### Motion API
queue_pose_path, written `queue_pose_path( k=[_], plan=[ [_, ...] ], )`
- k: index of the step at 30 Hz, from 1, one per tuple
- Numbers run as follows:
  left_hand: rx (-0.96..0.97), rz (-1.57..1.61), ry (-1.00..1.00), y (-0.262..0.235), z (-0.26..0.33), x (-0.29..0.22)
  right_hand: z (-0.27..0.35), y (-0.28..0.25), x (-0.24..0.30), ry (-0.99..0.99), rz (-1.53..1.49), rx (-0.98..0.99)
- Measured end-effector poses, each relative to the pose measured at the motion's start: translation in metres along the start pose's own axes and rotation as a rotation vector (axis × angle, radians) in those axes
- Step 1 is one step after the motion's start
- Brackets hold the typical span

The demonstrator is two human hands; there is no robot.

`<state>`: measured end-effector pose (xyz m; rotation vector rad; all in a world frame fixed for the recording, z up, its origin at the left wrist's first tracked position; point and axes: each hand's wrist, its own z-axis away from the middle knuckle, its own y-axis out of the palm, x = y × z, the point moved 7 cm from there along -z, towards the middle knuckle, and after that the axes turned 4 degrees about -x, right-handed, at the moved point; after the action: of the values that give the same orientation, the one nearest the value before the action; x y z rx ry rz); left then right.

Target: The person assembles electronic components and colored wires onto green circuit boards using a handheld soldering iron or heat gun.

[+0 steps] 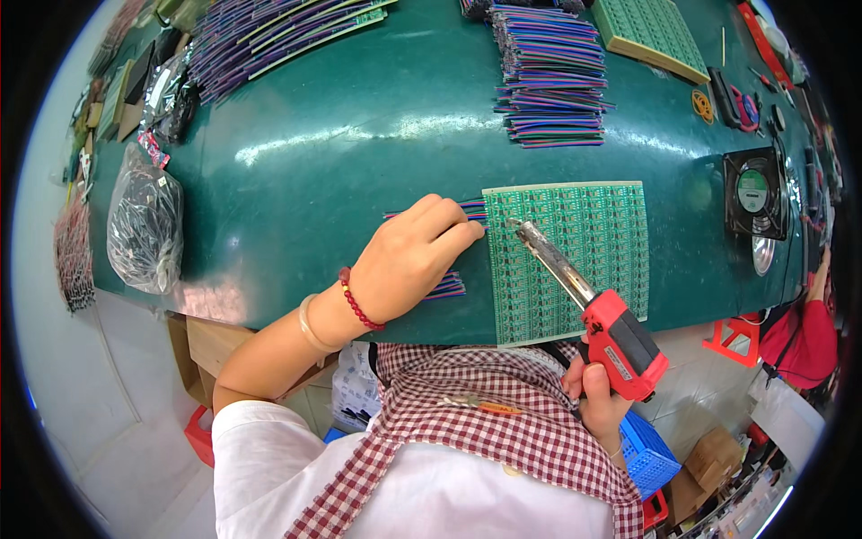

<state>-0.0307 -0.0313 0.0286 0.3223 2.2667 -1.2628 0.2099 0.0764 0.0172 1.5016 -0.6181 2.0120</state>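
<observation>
A green circuit board panel (593, 260) lies flat on the green table (341, 162) near its front edge. My left hand (409, 260) presses a bundle of multicoloured wires (449, 286) against the panel's left edge, fingertips touching the board. My right hand (597, 395) grips the red handle of a soldering gun (620, 346); its metal tip (516, 225) rests on the panel's upper left corner, close to my left fingertips.
Stacks of multicoloured wire bundles (548, 76) and another green board panel (651, 31) sit at the back. A small black fan (754, 190) stands at the right. Plastic bags of parts (144, 225) lie at the left edge. A blue crate (646, 454) is under the table.
</observation>
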Motion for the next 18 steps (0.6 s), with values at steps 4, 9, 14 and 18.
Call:
queue_pose_path(
  k=[4, 9, 14, 18],
  plan=[
    [-0.028, -0.015, 0.023, 0.0006, 0.0006, -0.0011, -0.0021, 0.0028, -0.0035, -0.013, 0.026, 0.026],
    [-0.031, -0.036, 0.038, -0.0004, -0.0022, -0.0034, -0.0038, 0.0035, -0.0021, -0.029, 0.008, 0.017],
    [-0.039, -0.032, 0.037, 0.0028, -0.0003, 0.0006, -0.0049, 0.0057, -0.0052, -0.031, 0.069, 0.042],
    [-0.037, -0.039, 0.042, 0.0027, -0.0009, -0.0006, -0.0045, 0.0049, -0.0077, -0.031, 0.062, 0.037]
  ],
)
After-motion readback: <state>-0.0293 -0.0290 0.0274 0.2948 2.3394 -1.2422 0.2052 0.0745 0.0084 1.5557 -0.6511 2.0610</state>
